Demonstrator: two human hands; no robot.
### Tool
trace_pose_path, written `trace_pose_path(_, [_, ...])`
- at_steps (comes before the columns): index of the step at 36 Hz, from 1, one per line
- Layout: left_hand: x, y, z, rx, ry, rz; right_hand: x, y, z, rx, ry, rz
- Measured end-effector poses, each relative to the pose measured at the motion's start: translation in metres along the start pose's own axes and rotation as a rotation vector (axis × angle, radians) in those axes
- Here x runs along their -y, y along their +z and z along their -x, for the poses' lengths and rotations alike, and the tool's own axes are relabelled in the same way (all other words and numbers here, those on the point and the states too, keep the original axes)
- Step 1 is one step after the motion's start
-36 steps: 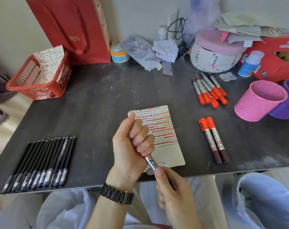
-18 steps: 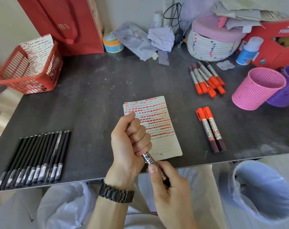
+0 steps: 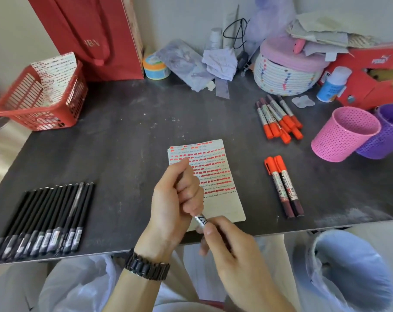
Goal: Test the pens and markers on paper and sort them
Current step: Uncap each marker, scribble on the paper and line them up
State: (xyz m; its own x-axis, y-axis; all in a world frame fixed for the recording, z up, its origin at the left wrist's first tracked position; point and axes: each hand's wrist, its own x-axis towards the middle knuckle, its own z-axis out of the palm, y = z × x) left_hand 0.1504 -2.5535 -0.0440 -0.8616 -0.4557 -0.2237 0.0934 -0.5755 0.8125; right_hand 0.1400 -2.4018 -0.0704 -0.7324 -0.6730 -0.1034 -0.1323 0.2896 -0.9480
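Change: since half a second ago the right hand (image 3: 236, 255) has closed up toward the left hand (image 3: 175, 199), so a shorter stretch of the marker (image 3: 201, 220) shows between them; everything lying on the table (image 3: 123, 143) has stayed put.
Hands: together, both clamped on the one marker. The left is curled in a fist round its far end, and the right pinches the near part with the thumb on top.
Marker: slim round barrel with a white label and black print. Both ends are hidden by fingers. It is held above the near edge of the paper (image 3: 224, 206).
Paper: cream rectangular sheet lying flat mid-table. Rows of short orange-red dashes fill most of it and the near strip is bare. The left fist covers its near left part.
Sorted markers: two markers (image 3: 283, 185) lie side by side just right of the paper, orange caps far, dark maroon ends near. A bunch of markers (image 3: 278, 119) lies farther off, overlapping, orange caps near.
Black pens (image 3: 44, 219): tight row of thin matt sticks at near left, touching side by side.
Cups: pink perforated plastic cup (image 3: 344, 134) at right, touching a purple cup (image 3: 386, 134) beside it.
Red basket (image 3: 40, 100): slatted plastic, far left, holding marked sheets.
Far edge: red paper bag (image 3: 96, 34), tape roll (image 3: 156, 67), coiled rope basket (image 3: 285, 73) with a pink lid, white bottle (image 3: 332, 86), red cardboard box (image 3: 371, 75).
Near right, below the table: bin (image 3: 348, 266) lined with a pale plastic bag.
Left wrist: black link watch (image 3: 147, 267).
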Motion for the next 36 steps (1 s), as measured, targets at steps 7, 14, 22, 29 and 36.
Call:
trace_pose_path(7, [-0.002, -0.051, -0.014, -0.192, 0.393, -0.852, -0.019, -0.089, -0.031, -0.439, 0.014, 0.123])
trace_pose_path(14, [0.005, -0.102, -0.031, -0.249, 0.384, -1.664, -0.042, -0.156, -0.055, -0.625, 0.169, 0.521])
trace_pose_path(22, [0.012, -0.103, -0.031, -0.217, 0.236, -1.847, -0.046, -0.163, -0.066, -0.532, 0.349, 0.582])
trace_pose_path(29, [0.012, -0.105, -0.033, -0.225, 0.233, -1.851, -0.043, -0.155, -0.07, -0.464, 0.384, 0.535])
trace_pose_path(36, [0.014, -0.105, -0.033, -0.238, 0.245, -1.865, -0.044, -0.156, -0.071, -0.449, 0.367, 0.524])
